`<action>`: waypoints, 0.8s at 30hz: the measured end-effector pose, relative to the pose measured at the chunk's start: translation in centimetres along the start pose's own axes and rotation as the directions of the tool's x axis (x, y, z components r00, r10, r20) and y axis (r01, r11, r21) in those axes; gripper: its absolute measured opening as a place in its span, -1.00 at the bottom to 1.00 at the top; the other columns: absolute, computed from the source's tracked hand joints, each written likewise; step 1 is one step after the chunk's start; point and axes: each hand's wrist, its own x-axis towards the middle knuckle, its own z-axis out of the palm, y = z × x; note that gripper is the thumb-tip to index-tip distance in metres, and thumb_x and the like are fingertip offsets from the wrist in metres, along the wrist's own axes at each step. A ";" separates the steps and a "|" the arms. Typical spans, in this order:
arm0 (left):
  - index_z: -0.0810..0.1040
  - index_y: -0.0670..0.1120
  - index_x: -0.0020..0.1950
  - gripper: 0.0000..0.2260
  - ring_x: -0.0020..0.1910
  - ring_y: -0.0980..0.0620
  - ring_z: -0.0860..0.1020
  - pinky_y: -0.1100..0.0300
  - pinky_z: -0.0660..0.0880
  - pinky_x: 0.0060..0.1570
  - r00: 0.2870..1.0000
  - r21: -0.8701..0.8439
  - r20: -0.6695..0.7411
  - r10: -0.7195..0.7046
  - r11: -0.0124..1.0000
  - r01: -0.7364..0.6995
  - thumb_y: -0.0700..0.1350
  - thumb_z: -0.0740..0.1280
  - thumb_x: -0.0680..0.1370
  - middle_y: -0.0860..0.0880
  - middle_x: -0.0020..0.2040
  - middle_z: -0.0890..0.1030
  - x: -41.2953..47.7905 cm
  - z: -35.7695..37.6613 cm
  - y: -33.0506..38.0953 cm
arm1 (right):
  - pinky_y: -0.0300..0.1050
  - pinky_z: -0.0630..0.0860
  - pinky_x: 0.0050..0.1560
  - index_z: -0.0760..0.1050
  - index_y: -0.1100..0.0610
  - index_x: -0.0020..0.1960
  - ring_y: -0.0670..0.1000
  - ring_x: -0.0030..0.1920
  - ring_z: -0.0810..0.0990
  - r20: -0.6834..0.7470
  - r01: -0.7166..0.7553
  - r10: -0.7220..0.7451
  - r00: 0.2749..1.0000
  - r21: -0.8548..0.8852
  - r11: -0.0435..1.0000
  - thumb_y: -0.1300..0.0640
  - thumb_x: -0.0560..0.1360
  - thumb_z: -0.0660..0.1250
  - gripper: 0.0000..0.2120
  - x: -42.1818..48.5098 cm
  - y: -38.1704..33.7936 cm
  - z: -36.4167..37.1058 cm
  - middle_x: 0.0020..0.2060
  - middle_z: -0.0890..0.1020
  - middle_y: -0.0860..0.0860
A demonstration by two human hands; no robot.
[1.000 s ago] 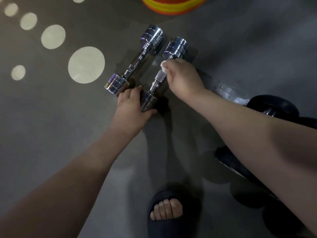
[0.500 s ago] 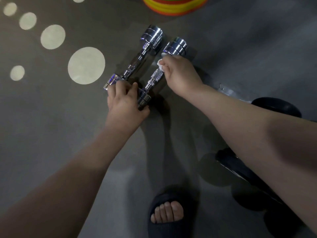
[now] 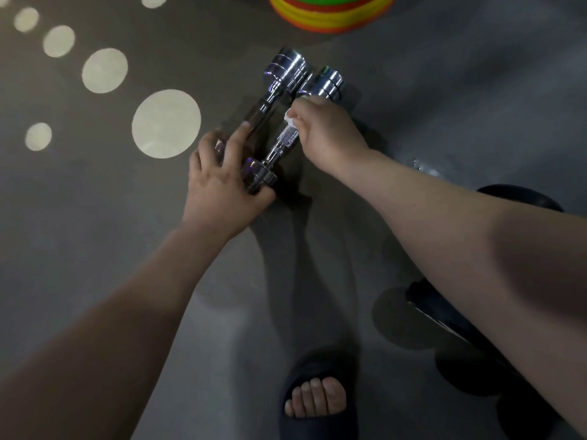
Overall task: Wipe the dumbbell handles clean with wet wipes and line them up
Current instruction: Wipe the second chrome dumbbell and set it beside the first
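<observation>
Two chrome dumbbells lie side by side on the grey floor. The left dumbbell (image 3: pixel 287 71) and the right dumbbell (image 3: pixel 327 84) touch at their far heads. My left hand (image 3: pixel 222 182) covers both near heads, its thumb hooked under the right one's near head and its fingers spread over the left one. My right hand (image 3: pixel 327 131) grips the right dumbbell's knurled handle (image 3: pixel 286 139) through a white wet wipe (image 3: pixel 290 119), of which only a corner shows.
Black dumbbells (image 3: pixel 444 312) lie under my right forearm at the lower right. A stack of coloured rings (image 3: pixel 330 14) sits at the top. My foot in a dark slipper (image 3: pixel 317 398) stands below. Pale circles (image 3: pixel 166 123) mark the floor on the left.
My left hand slid up over both near heads, and the two dumbbells have come closer together. My right hand stayed on the right handle with the wipe.
</observation>
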 end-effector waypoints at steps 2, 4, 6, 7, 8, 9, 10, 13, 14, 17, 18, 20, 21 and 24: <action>0.28 0.11 0.53 -0.23 0.39 -0.24 0.28 -0.06 0.27 0.45 1.000 0.023 0.014 -0.024 0.999 0.024 0.21 0.35 0.33 -0.18 0.44 0.28 0.1 0.2 -0.3 | 0.06 0.49 0.04 0.55 0.24 0.14 0.22 0.09 0.56 0.010 0.003 -0.003 1.000 -0.004 1.000 0.21 0.59 0.17 -0.77 0.0 -0.1 -0.1 0.11 0.58 0.19; 0.36 0.17 0.47 -0.31 0.41 -0.30 0.26 -0.13 0.26 0.44 0.999 0.116 0.033 0.005 0.993 -0.008 0.29 0.31 0.35 -0.23 0.46 0.28 0.1 0.8 -0.5 | 0.04 0.48 0.03 0.55 0.24 0.14 0.22 0.09 0.55 0.022 0.012 -0.011 1.000 -0.014 1.000 0.21 0.59 0.17 -0.77 -0.1 -0.2 -0.3 0.10 0.58 0.19; 0.44 0.18 0.37 -0.41 0.41 -0.37 0.26 -0.18 0.26 0.42 0.999 0.197 0.037 0.029 0.980 -0.035 0.36 0.28 0.38 -0.27 0.46 0.28 0.1 1.3 -0.4 | 0.01 0.46 0.01 0.54 0.25 0.16 0.22 0.09 0.55 0.023 0.022 -0.021 1.000 -0.023 0.999 0.22 0.60 0.18 -0.77 -0.3 0.1 -0.3 0.11 0.58 0.20; 0.47 0.15 0.31 -0.44 0.40 -0.38 0.27 -0.19 0.27 0.41 0.999 0.215 0.033 0.029 0.976 -0.035 0.37 0.29 0.39 -0.27 0.46 0.28 0.1 1.5 -0.3 | -0.02 0.44 0.00 0.54 0.26 0.17 0.22 0.09 0.55 0.023 0.024 -0.023 0.999 -0.024 0.999 0.22 0.60 0.18 -0.77 -0.4 0.3 -0.4 0.11 0.58 0.20; 0.48 0.12 0.27 -0.46 0.38 -0.39 0.27 -0.20 0.28 0.39 0.999 0.221 0.030 0.027 0.975 -0.032 0.35 0.30 0.39 -0.28 0.45 0.29 0.1 1.6 -0.2 | -0.07 0.40 -0.03 0.54 0.26 0.17 0.21 0.09 0.56 0.025 0.029 -0.028 0.999 -0.024 0.999 0.22 0.61 0.19 -0.77 -0.5 0.4 -0.4 0.12 0.58 0.20; 0.49 0.08 0.25 -0.48 0.36 -0.39 0.29 -0.20 0.29 0.38 0.999 0.221 0.023 0.027 0.975 -0.031 0.32 0.32 0.39 -0.28 0.44 0.30 0.2 1.7 -0.1 | -0.12 0.35 -0.06 0.54 0.26 0.17 0.20 0.09 0.56 0.027 0.037 -0.036 0.999 -0.022 0.999 0.22 0.61 0.19 -0.77 -0.6 0.5 -0.5 0.12 0.58 0.19; 0.50 0.06 0.22 -0.50 0.34 -0.39 0.30 -0.21 0.30 0.36 0.999 0.222 0.011 0.030 0.974 -0.032 0.29 0.33 0.39 -0.29 0.42 0.31 0.2 1.7 0.0 | -0.17 0.30 -0.08 0.54 0.26 0.18 0.19 0.09 0.56 0.032 0.045 -0.044 0.999 -0.019 0.999 0.22 0.61 0.19 -0.78 -0.6 0.6 -0.5 0.13 0.58 0.19; 0.52 0.00 0.18 -0.52 0.28 -0.38 0.34 -0.18 0.33 0.32 0.998 0.236 -0.022 0.062 0.970 -0.055 0.24 0.35 0.38 -0.30 0.38 0.35 0.0 1.8 0.4 | -0.25 0.27 -0.04 0.55 0.27 0.18 0.18 0.11 0.58 0.027 0.058 -0.058 0.998 0.004 0.998 0.22 0.62 0.20 -0.78 -0.6 0.8 -0.8 0.14 0.60 0.18; 0.53 -0.01 0.18 -0.52 0.27 -0.37 0.35 -0.16 0.34 0.31 0.997 0.241 -0.027 0.073 0.968 -0.064 0.24 0.35 0.38 -0.29 0.37 0.36 -0.1 1.8 0.4 | -0.26 0.28 -0.03 0.55 0.27 0.19 0.17 0.12 0.58 0.027 0.061 -0.062 0.998 0.012 0.998 0.22 0.63 0.20 -0.77 -0.6 0.8 -0.9 0.15 0.60 0.18; 0.53 -0.03 0.16 -0.52 0.24 -0.35 0.37 -0.14 0.35 0.29 0.994 0.250 -0.046 0.095 0.965 -0.080 0.23 0.36 0.37 -0.28 0.36 0.38 -0.3 2.0 0.4 | -0.28 0.32 0.01 0.56 0.26 0.18 0.14 0.14 0.60 0.039 0.060 -0.062 0.997 0.036 0.998 0.23 0.62 0.21 -0.78 -0.8 0.8 -1.1 0.16 0.62 0.17; 0.53 -0.03 0.16 -0.52 0.24 -0.35 0.37 -0.14 0.35 0.29 0.994 0.243 -0.050 0.094 0.967 -0.079 0.23 0.36 0.36 -0.28 0.36 0.38 -0.4 2.1 0.4 | -0.27 0.35 0.02 0.55 0.26 0.17 0.12 0.15 0.60 0.045 0.053 -0.055 0.997 0.041 0.998 0.23 0.62 0.20 -0.78 -0.9 0.8 -1.0 0.16 0.62 0.16; 0.53 -0.02 0.16 -0.52 0.25 -0.34 0.36 -0.15 0.35 0.29 0.994 0.224 -0.053 0.092 0.972 -0.078 0.23 0.36 0.36 -0.25 0.38 0.37 -0.6 2.2 0.3 | -0.17 0.45 0.07 0.55 0.25 0.16 0.11 0.15 0.60 0.020 0.030 -0.032 0.999 0.064 0.997 0.23 0.61 0.19 -0.77 -1.0 0.6 -0.8 0.15 0.63 0.14; 0.53 0.00 0.17 -0.51 0.26 -0.32 0.36 -0.14 0.35 0.30 0.994 0.217 -0.055 0.094 0.973 -0.080 0.25 0.36 0.37 -0.23 0.39 0.37 -0.7 2.2 0.2 | -0.12 0.48 0.10 0.56 0.25 0.16 0.13 0.14 0.60 -0.011 0.010 -0.009 1.000 0.070 0.997 0.23 0.60 0.18 -0.77 -1.1 0.4 -0.6 0.14 0.63 0.16; 0.52 0.07 0.23 -0.46 0.30 -0.25 0.36 -0.09 0.35 0.32 0.993 0.189 -0.059 0.099 0.978 -0.086 0.32 0.39 0.36 -0.14 0.42 0.37 -0.9 1.9 -0.5 | -0.01 0.52 0.05 0.59 0.25 0.11 0.21 0.04 0.61 -0.084 -0.021 0.027 0.996 0.061 0.998 0.23 0.59 0.20 -0.77 -2.2 -1.0 0.4 0.06 0.62 0.21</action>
